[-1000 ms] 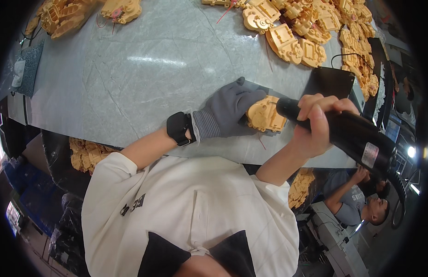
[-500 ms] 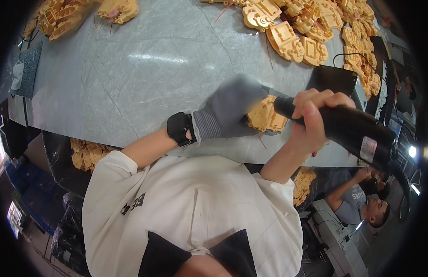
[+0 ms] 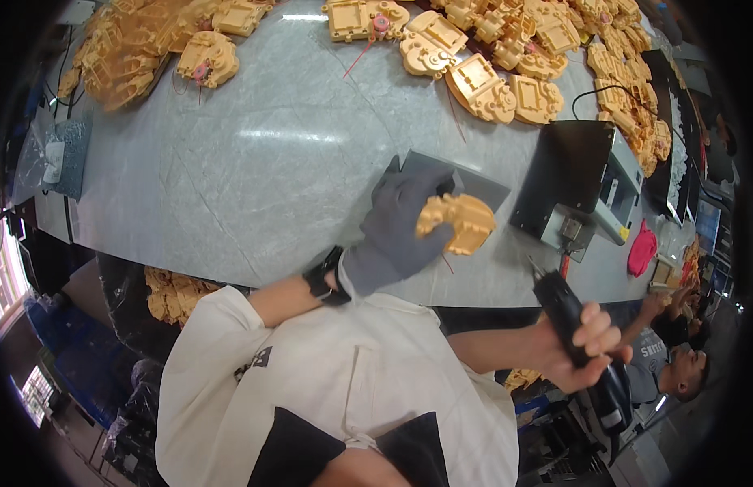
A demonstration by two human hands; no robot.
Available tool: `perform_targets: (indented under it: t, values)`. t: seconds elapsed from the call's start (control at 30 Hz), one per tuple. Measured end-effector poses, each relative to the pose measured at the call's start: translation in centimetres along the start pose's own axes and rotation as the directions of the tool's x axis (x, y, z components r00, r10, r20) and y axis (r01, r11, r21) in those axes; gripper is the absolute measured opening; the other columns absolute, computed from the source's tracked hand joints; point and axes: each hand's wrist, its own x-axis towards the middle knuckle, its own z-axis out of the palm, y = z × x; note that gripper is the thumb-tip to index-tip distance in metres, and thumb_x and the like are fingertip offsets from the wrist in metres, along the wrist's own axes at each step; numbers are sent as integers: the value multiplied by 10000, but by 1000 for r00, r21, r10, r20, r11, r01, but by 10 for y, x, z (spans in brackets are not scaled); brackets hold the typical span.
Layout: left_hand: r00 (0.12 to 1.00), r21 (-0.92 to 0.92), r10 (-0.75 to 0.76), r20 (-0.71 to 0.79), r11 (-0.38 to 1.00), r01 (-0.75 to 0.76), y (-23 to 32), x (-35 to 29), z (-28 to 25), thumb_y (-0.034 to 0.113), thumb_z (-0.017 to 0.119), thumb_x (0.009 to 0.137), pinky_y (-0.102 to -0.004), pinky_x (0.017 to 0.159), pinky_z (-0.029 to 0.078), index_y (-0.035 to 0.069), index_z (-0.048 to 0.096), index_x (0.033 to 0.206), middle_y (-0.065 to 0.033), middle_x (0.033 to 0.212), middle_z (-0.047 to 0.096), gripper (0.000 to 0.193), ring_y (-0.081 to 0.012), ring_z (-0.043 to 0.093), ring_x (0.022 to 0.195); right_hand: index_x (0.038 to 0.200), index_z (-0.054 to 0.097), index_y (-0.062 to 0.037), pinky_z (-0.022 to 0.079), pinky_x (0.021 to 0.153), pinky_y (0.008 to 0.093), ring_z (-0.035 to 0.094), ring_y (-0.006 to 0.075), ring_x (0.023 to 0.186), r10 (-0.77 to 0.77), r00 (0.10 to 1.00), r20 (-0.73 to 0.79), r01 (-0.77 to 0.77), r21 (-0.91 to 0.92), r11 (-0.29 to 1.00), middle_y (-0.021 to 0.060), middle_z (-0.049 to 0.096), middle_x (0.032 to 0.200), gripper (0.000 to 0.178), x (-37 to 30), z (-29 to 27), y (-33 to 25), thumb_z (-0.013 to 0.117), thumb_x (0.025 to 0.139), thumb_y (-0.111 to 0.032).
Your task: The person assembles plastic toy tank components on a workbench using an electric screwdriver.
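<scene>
My left hand (image 3: 401, 231), in a grey knit glove, grips a yellow-orange plastic housing (image 3: 467, 226) by its left side. The housing is tilted up off the table, and a thin red wire (image 3: 448, 265) hangs beneath it. Behind it lies a flat grey plate (image 3: 462, 174) on the tabletop. Bare and closed, my right hand (image 3: 575, 353) is wrapped round a black electric screwdriver (image 3: 561, 307) near the table's front edge. Its thin bit points up and to the left, apart from the housing.
A black-and-grey box-shaped device (image 3: 567, 174) stands right of the plate. Heaps of similar housings (image 3: 506, 32) lie at the back, and more (image 3: 121, 57) at the far left. A pink cloth (image 3: 641, 248) is at the right. Another person (image 3: 677, 369) sits beyond the right side.
The screwdriver has come away from the housing and dropped down and right with my right hand. My left hand has lifted and tilted the housing, uncovering the grey plate.
</scene>
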Motion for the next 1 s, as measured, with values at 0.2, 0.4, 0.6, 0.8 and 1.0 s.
perform_targets:
  t: [0.2, 0.4, 0.6, 0.8, 1.0]
  values:
    - [967, -527, -256, -10, 823, 212, 8, -4, -27, 189, 653, 767, -287, 841, 454, -9, 403, 1257, -112, 1063, 541, 584, -159, 534, 975, 1057, 507, -55, 359, 638, 289, 421, 108, 538, 80, 983, -168, -79, 14, 997, 1, 438, 654, 279, 0, -6, 0, 554, 794, -135]
    - [915, -203, 259, -309, 922, -329, 11, -19, -57, 16, 713, 654, -392, 904, 448, 63, 493, 1165, -81, 1050, 563, 559, -241, 554, 956, 1107, 491, -37, 353, 626, 302, 443, 118, 540, 196, 979, -63, -185, 142, 972, 14, 458, 661, 320, -4, 2, 18, 532, 803, -126]
    - [781, 37, 552, -293, 822, -568, 7, -37, -78, -102, 582, 652, -532, 943, 410, 55, 525, 1027, -127, 1037, 556, 410, -341, 514, 1029, 1109, 487, -30, 339, 644, 302, 422, 114, 553, 266, 964, 5, -266, 95, 959, 11, 436, 668, 329, -5, 6, 31, 525, 798, -126]
    - [72, -539, -536, -841, 841, -46, -66, -248, -178, 136, 564, 852, -325, 801, 508, -5, 397, 1235, -161, 1112, 519, 441, -224, 567, 977, 1097, 501, -30, 334, 641, 304, 418, 121, 558, 317, 948, -42, -312, 93, 946, 19, 430, 658, 296, 2, -19, 35, 503, 811, -106]
    - [8, 228, 393, -920, 519, 824, -137, -304, -204, 138, 600, 839, -360, 926, 388, -58, 447, 1147, -178, 1078, 552, 395, -303, 513, 1048, 1063, 491, -32, 338, 627, 305, 409, 125, 546, 367, 916, -161, -349, 130, 928, 19, 416, 647, 251, -3, -12, 38, 470, 815, -63]
